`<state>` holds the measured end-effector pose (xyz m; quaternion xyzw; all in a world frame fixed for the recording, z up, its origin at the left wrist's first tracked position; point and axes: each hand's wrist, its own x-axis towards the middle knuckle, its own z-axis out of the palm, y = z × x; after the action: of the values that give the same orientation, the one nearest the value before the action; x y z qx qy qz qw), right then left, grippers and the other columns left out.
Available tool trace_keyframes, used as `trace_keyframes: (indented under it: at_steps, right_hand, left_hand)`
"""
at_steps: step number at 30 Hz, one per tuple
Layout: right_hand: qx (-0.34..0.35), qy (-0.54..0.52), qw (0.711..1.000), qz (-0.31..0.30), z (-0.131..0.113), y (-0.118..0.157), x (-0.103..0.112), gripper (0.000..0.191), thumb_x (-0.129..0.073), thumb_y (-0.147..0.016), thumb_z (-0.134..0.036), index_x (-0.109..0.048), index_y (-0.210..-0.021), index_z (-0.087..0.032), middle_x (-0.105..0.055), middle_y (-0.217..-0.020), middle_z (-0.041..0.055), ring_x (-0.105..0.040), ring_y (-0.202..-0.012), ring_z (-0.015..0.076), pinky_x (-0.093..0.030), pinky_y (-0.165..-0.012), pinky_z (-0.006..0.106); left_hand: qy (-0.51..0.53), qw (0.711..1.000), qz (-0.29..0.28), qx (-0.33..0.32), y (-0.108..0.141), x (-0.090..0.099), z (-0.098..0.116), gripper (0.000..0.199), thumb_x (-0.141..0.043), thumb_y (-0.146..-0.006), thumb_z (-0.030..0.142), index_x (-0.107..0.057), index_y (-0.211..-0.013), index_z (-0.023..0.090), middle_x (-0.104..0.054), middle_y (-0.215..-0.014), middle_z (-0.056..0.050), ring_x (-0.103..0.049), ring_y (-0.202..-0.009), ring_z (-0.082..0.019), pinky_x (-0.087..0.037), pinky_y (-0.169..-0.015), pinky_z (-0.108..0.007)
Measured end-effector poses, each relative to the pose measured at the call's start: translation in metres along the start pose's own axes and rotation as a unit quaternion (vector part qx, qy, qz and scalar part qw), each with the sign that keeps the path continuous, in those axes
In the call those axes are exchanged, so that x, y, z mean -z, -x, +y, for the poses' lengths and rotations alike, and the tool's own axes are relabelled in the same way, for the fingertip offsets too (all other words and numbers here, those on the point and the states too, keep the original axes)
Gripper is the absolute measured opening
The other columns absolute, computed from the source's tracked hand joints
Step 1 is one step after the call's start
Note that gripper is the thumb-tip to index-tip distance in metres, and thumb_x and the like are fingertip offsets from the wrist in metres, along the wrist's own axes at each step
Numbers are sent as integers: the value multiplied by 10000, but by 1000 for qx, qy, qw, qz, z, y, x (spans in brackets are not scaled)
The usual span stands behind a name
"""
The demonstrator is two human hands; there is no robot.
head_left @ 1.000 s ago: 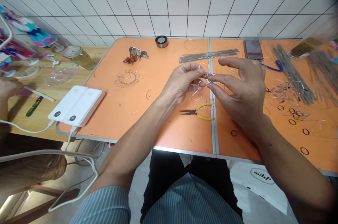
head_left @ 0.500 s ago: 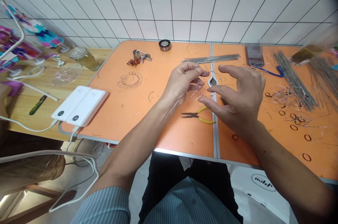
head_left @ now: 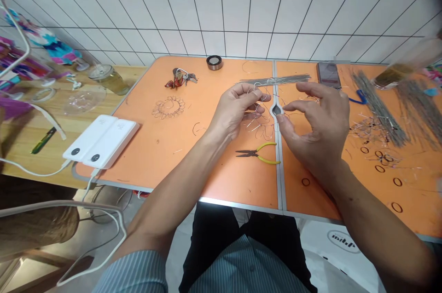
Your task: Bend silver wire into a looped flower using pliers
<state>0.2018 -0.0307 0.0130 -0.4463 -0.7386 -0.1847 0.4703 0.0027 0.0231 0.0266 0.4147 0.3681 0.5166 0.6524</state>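
Note:
My left hand (head_left: pixel 238 108) is closed in a pinch on a thin bent wire piece (head_left: pixel 253 120), whose loops and loose ends stick out below the fingers. To its right, my right hand (head_left: pixel 312 123) hovers over the table seam, thumb and fingertips close but apart; I see nothing between them. Yellow-handled pliers (head_left: pixel 257 152) lie below the hands. Behind them rests a bundle of straight wires (head_left: pixel 283 79). A looped wire ring (head_left: pixel 168 107) lies on the orange table (head_left: pixel 203 169) at left.
Keys (head_left: pixel 181 77) and a roll of tape (head_left: pixel 214 62) lie at the back. On the right are a phone (head_left: pixel 328 75), wire bundles (head_left: pixel 381 111), tangled wire pieces (head_left: pixel 369 128) and several dark rings (head_left: pixel 397 207). A white power bank (head_left: pixel 101 141) sits by the left edge.
My right hand has moved right, away from the left hand, with thumb and fingertip drawing nearer together. The left hand keeps its pinch on the wire piece. The view has shifted slightly.

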Motion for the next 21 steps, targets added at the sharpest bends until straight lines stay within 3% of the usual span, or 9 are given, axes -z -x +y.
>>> trace_keyframes:
  at_steps: [4,9,21]
  right_hand:
    - [-23,5,1000,6,9,-3,1,177,-805,-1012,-235,-736,-1147,-325,-860,-1211,88,-809,-1149,355,-604,-976,553]
    - [-20,-11,1000,2,14,-3,-2,137,-762,-1036,-177,-751,-1068,-310,-865,-1007,38,-823,-961,303,-613,-876,487]
    - [-7,1,1000,-15,10,-2,-1,162,-725,-1054,-157,-747,-1001,-309,-866,-978,11,-820,-935,284,-582,-859,472]
  left_hand:
    - [0,1000,-4,-4,0,1,1,389,-998,-835,401,-672,-919,207,-862,-997,-40,-712,-683,-89,-566,-644,-204]
    - [-1,1000,-10,-1,-1,3,0,384,-996,-834,401,-677,-929,209,-855,-986,-34,-714,-684,-86,-573,-652,-199]
    - [-2,1000,-16,-3,-3,6,0,389,-1005,-831,398,-681,-928,205,-859,-990,-41,-714,-676,-87,-572,-649,-203]
